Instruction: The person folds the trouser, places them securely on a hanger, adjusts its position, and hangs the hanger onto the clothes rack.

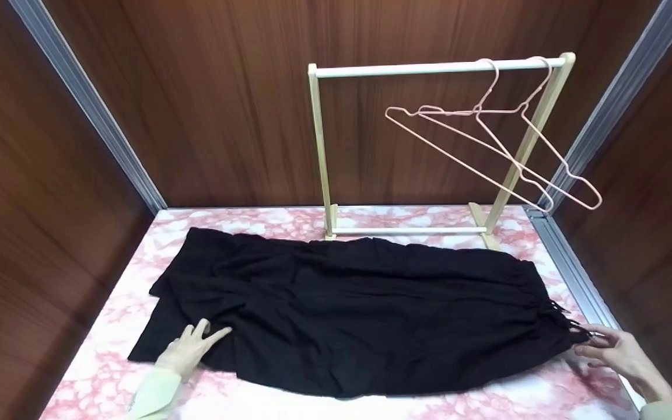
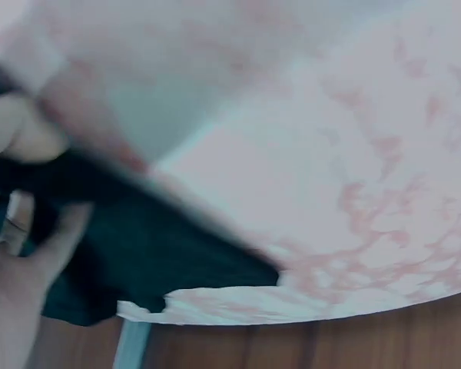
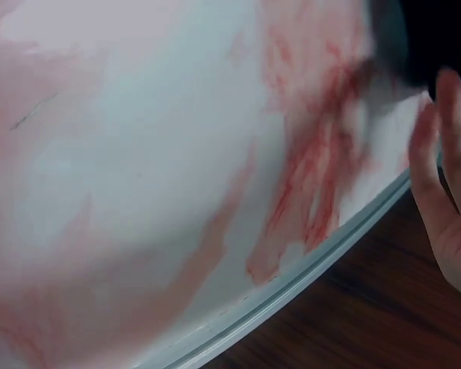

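A wide black cloth (image 1: 382,315) lies spread and wrinkled across the table, its right end gathered and trailing thin dark strands. Over its lower left part my left hand (image 1: 187,350) rests with fingers spread; the left wrist view has the fingers (image 2: 69,231) against the black cloth (image 2: 161,254) near its corner. At the right end my right hand (image 1: 619,353) pinches the cloth's tip between thumb and forefinger. In the right wrist view its other fingers (image 3: 449,115) extend beside the black cloth (image 3: 438,34), and the thumb is out of frame.
Behind the cloth stands a wooden rack (image 1: 319,140) with a white top bar (image 1: 400,70). Two pink hangers (image 1: 447,143) hang at its right end. Brown wood-patterned walls (image 1: 225,105) with metal corner strips enclose the pink-and-white marbled table (image 1: 108,344).
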Demonstrator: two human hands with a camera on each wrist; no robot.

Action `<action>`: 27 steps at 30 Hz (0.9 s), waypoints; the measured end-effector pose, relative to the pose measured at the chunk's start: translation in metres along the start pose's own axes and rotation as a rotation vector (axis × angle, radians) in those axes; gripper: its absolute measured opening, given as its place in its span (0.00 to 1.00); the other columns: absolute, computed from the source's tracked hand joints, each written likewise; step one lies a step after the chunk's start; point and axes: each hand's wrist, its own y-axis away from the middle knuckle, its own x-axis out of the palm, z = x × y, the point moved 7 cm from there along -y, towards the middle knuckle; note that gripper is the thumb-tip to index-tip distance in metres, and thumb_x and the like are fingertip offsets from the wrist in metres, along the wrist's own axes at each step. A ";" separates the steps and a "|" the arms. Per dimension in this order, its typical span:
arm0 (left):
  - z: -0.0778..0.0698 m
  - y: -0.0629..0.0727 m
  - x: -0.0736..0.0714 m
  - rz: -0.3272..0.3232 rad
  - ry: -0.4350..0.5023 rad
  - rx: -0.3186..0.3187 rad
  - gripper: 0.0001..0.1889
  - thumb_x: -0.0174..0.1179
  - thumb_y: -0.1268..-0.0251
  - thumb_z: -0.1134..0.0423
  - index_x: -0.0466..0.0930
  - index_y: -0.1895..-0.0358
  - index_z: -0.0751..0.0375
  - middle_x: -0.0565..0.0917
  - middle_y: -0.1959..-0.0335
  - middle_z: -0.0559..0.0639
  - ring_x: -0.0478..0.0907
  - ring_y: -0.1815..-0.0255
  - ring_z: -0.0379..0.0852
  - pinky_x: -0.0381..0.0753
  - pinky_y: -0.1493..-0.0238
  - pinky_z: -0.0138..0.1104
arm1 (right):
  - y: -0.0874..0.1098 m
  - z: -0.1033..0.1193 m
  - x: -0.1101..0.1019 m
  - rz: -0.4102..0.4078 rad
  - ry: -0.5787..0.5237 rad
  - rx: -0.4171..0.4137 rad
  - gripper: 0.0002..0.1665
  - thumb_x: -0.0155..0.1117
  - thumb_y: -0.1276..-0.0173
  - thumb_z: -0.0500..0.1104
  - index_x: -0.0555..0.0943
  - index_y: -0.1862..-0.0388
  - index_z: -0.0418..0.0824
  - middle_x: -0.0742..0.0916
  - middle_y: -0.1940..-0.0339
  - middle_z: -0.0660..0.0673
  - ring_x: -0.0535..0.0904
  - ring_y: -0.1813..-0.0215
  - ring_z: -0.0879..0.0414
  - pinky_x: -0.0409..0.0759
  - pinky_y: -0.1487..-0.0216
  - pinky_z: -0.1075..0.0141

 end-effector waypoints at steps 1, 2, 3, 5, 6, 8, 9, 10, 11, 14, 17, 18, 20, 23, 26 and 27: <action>0.002 0.002 -0.001 -0.026 -0.001 0.001 0.51 0.57 0.58 0.93 0.69 0.29 0.44 0.68 0.44 0.58 0.72 0.55 0.56 0.80 0.78 0.44 | 0.000 0.001 -0.001 -0.054 0.058 -0.019 0.34 0.59 0.32 0.24 0.84 0.56 0.69 0.91 0.65 0.62 0.87 0.64 0.66 0.86 0.69 0.67; 0.004 0.003 -0.001 -0.050 0.000 0.001 0.50 0.57 0.57 0.93 0.69 0.29 0.45 0.68 0.45 0.58 0.73 0.56 0.55 0.80 0.79 0.44 | 0.000 0.002 -0.002 -0.113 0.118 -0.041 0.33 0.61 0.34 0.24 0.85 0.57 0.67 0.91 0.67 0.64 0.87 0.66 0.67 0.85 0.72 0.67; 0.006 0.004 -0.002 -0.071 -0.001 0.002 0.49 0.58 0.56 0.92 0.69 0.29 0.47 0.68 0.46 0.58 0.73 0.56 0.55 0.79 0.79 0.44 | -0.001 0.003 -0.004 -0.169 0.184 -0.066 0.30 0.64 0.37 0.24 0.86 0.58 0.63 0.90 0.69 0.66 0.86 0.68 0.68 0.83 0.74 0.68; 0.011 0.008 -0.001 -0.096 -0.007 0.004 0.49 0.60 0.58 0.92 0.69 0.29 0.51 0.69 0.47 0.58 0.74 0.56 0.55 0.80 0.79 0.44 | 0.000 0.007 -0.005 -0.272 0.331 -0.127 0.23 0.69 0.41 0.25 0.88 0.60 0.53 0.88 0.72 0.72 0.83 0.70 0.74 0.80 0.74 0.74; 0.013 0.010 -0.001 -0.098 -0.011 0.000 0.48 0.63 0.59 0.90 0.68 0.29 0.54 0.71 0.47 0.59 0.75 0.54 0.56 0.81 0.77 0.45 | 0.001 0.009 -0.006 -0.323 0.411 -0.151 0.19 0.71 0.44 0.26 0.88 0.60 0.48 0.86 0.74 0.75 0.81 0.71 0.77 0.77 0.73 0.77; 0.018 0.013 -0.001 -0.103 -0.017 -0.010 0.45 0.66 0.62 0.88 0.69 0.32 0.60 0.75 0.48 0.61 0.77 0.53 0.59 0.83 0.74 0.49 | 0.003 0.013 -0.007 -0.395 0.521 -0.204 0.16 0.75 0.47 0.28 0.88 0.59 0.38 0.82 0.75 0.81 0.77 0.71 0.82 0.72 0.70 0.83; 0.021 0.014 -0.002 -0.101 -0.013 -0.019 0.41 0.66 0.61 0.87 0.70 0.35 0.62 0.76 0.51 0.62 0.78 0.54 0.61 0.83 0.72 0.50 | 0.004 0.015 -0.007 -0.422 0.562 -0.228 0.16 0.76 0.48 0.28 0.87 0.58 0.34 0.81 0.75 0.83 0.76 0.70 0.84 0.70 0.68 0.86; 0.024 0.015 -0.003 -0.099 -0.003 -0.030 0.37 0.66 0.60 0.87 0.71 0.39 0.64 0.78 0.53 0.62 0.79 0.56 0.62 0.83 0.71 0.51 | 0.005 0.016 -0.007 -0.446 0.585 -0.247 0.17 0.76 0.49 0.29 0.86 0.57 0.31 0.79 0.75 0.85 0.74 0.68 0.86 0.67 0.65 0.88; 0.028 0.016 -0.005 -0.098 0.012 -0.042 0.31 0.65 0.57 0.85 0.73 0.44 0.64 0.79 0.56 0.61 0.80 0.57 0.62 0.83 0.71 0.53 | 0.006 0.017 -0.008 -0.462 0.601 -0.261 0.18 0.77 0.49 0.30 0.86 0.57 0.31 0.79 0.74 0.86 0.73 0.68 0.87 0.66 0.65 0.88; 0.038 0.017 -0.015 -0.105 0.070 -0.082 0.19 0.63 0.51 0.81 0.73 0.57 0.61 0.81 0.63 0.58 0.83 0.64 0.64 0.82 0.72 0.55 | 0.008 0.020 -0.010 -0.518 0.602 -0.303 0.18 0.77 0.50 0.30 0.87 0.57 0.32 0.78 0.72 0.85 0.71 0.66 0.87 0.66 0.65 0.87; 0.048 0.018 -0.027 -0.102 0.115 -0.109 0.18 0.66 0.53 0.80 0.74 0.59 0.60 0.83 0.62 0.58 0.83 0.64 0.62 0.83 0.69 0.55 | 0.010 0.025 -0.012 -0.563 0.567 -0.374 0.16 0.75 0.50 0.26 0.87 0.60 0.32 0.78 0.69 0.80 0.69 0.64 0.85 0.65 0.61 0.88; 0.051 0.019 -0.031 -0.106 0.122 -0.108 0.21 0.68 0.56 0.80 0.75 0.58 0.61 0.84 0.60 0.60 0.84 0.62 0.63 0.84 0.65 0.55 | 0.010 0.027 -0.013 -0.571 0.537 -0.397 0.15 0.74 0.50 0.24 0.87 0.61 0.32 0.78 0.67 0.77 0.70 0.63 0.84 0.66 0.60 0.89; 0.058 0.021 -0.042 -0.128 0.132 -0.095 0.24 0.70 0.60 0.81 0.76 0.55 0.63 0.84 0.57 0.63 0.84 0.58 0.64 0.84 0.58 0.56 | 0.012 0.031 -0.014 -0.573 0.473 -0.439 0.15 0.71 0.49 0.21 0.86 0.62 0.29 0.80 0.63 0.75 0.73 0.58 0.82 0.67 0.56 0.90; 0.071 0.025 -0.059 -0.184 0.119 -0.078 0.27 0.72 0.65 0.82 0.76 0.55 0.67 0.85 0.60 0.66 0.84 0.56 0.65 0.83 0.52 0.55 | 0.015 0.038 -0.016 -0.561 0.375 -0.457 0.16 0.67 0.45 0.19 0.85 0.57 0.26 0.83 0.55 0.73 0.77 0.51 0.82 0.71 0.52 0.90; 0.087 0.030 -0.078 -0.228 0.110 -0.093 0.27 0.71 0.66 0.82 0.76 0.54 0.70 0.84 0.62 0.67 0.83 0.57 0.67 0.83 0.54 0.57 | 0.018 0.044 -0.019 -0.547 0.325 -0.425 0.19 0.66 0.39 0.22 0.84 0.48 0.28 0.85 0.52 0.71 0.78 0.49 0.81 0.73 0.52 0.89; 0.092 0.031 -0.084 -0.241 0.111 -0.109 0.26 0.70 0.65 0.82 0.76 0.54 0.71 0.84 0.63 0.67 0.83 0.59 0.68 0.82 0.56 0.58 | 0.019 0.045 -0.020 -0.539 0.298 -0.402 0.20 0.66 0.38 0.23 0.84 0.47 0.30 0.86 0.52 0.71 0.79 0.50 0.81 0.73 0.53 0.88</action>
